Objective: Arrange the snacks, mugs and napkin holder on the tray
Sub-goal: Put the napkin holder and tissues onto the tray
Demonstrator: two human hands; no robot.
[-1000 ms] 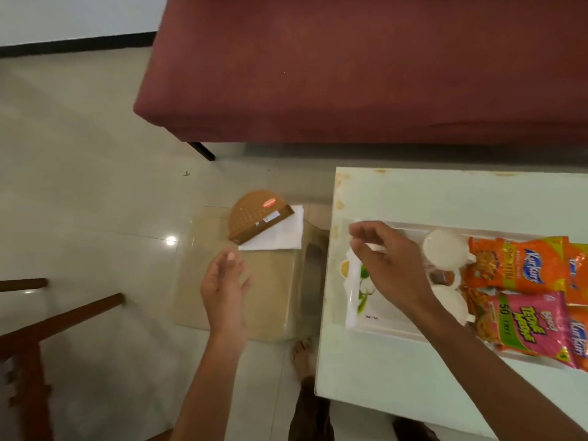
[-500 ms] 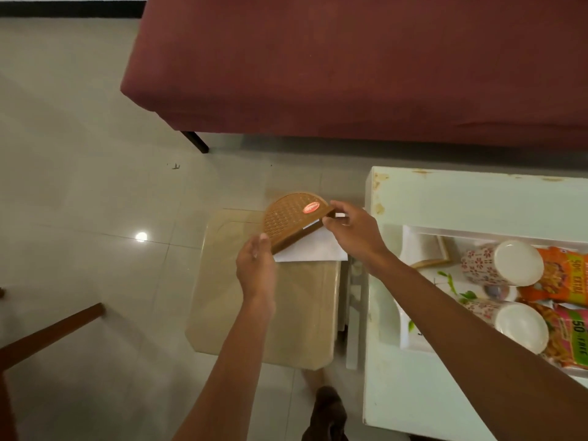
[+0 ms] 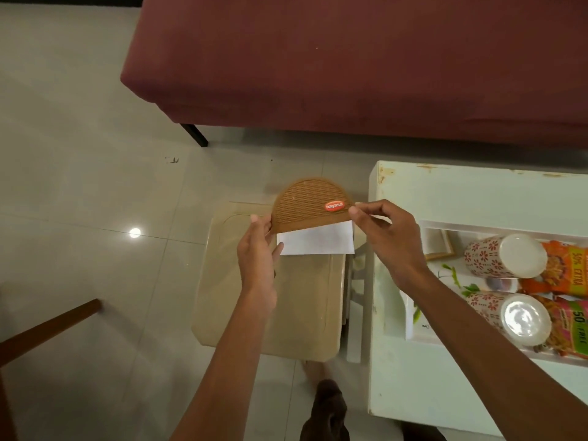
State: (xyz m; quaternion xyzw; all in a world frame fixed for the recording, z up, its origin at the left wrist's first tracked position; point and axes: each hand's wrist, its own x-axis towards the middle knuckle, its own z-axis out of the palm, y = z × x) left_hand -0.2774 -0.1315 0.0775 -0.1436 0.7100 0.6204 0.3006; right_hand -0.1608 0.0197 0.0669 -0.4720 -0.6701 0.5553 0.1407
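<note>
**A:** What are your hands doing right now?

**B:** Both are on the napkin holder [image 3: 310, 202], a brown half-round piece with a woven pattern and a red oval sticker reading "nayasa". Your left hand [image 3: 258, 246] pinches its lower left corner between thumb and fingers. Your right hand [image 3: 383, 232] pinches its right corner with thumb and forefinger. Both hands are closed on it.

**A:** Where is the holder?

**B:** You hold it with its flat patterned face toward you, over the far end of a beige plastic stool [image 3: 270, 300] that stands on the pale tiled floor [image 3: 79, 186]. Whether it touches the stool I cannot tell. A white napkin [image 3: 318, 241] hangs out below its straight edge.

**A:** And the tray?

**B:** The white tray [image 3: 410, 326] sits to your right on a white table [image 3: 461, 198], just beside the stool. Two mugs with a red flower pattern lie on their sides in it, one toward the far side [image 3: 499, 257] and one nearer you [image 3: 512, 316], their pale round ends facing you. Right of them, at the picture's edge, lie an orange snack packet [image 3: 569, 268] marked "30% EXTRA" and a pink and green snack packet [image 3: 572, 326]. The tray's left part shows a leaf print and is bare.

**A:** What else is around?

**B:** A dark red sofa [image 3: 350, 65] fills the far side. A brown wooden chair leg [image 3: 47, 329] slants in at the lower left. Your foot [image 3: 324, 409] shows below, between stool and table.
</note>
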